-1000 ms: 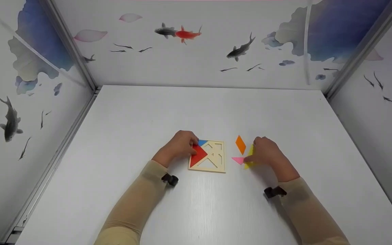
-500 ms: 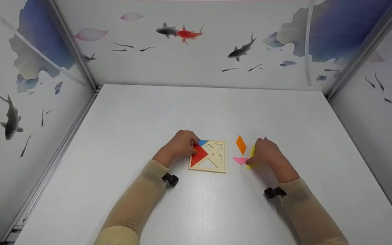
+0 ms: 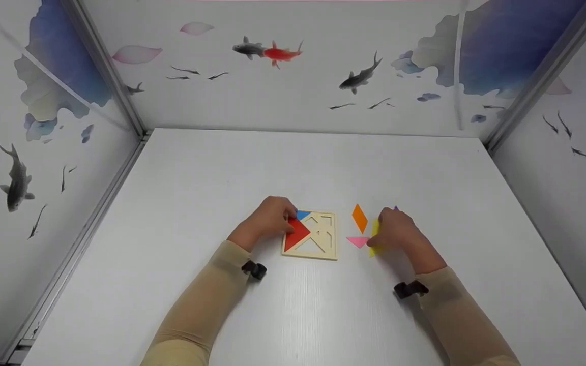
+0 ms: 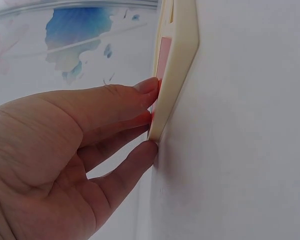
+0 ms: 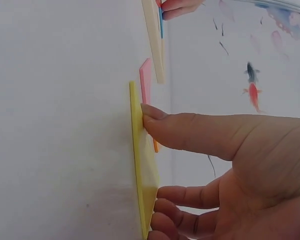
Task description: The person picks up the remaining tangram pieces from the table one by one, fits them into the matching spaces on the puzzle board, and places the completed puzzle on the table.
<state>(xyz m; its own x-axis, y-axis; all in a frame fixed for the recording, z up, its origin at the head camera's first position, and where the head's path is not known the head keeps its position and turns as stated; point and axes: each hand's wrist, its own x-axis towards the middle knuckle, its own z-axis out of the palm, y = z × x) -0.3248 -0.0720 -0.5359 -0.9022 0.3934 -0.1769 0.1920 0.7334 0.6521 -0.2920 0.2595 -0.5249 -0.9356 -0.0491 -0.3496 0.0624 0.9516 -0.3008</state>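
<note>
Left hand [image 3: 267,216], same spot as a second ago: thumb on the red piece [image 3: 298,234], other fingertips at the far left corner of the wooden board [image 3: 331,254], clamped on that corner. Board flat on the white table [image 3: 293,315], unmoved, to the hand's right; red piece and blue piece [image 3: 302,214] sit in its left part, cut-out recesses beyond. Right of the board, orange diamond [image 3: 359,218], lying as it lay, apart from both hands. Nearer the person, pink triangle [image 3: 358,241]: right corner covered by the right thumb a second ago, now more of it shows; whether thumb touches it, cannot tell. Next, yellow piece [image 3: 375,227]: visible edge slanted earlier, now nearly straight up and down in the head view. It lies at the left side of the right hand [image 3: 404,236], partly hidden beneath; right wrist view has it gripped between thumb and bent fingers. Lifted off the table or not, cannot tell. Right hand a touch further right than before. Behind its knuckles a small blue-violet tip [image 3: 396,208] shows, hidden a second ago.
</note>
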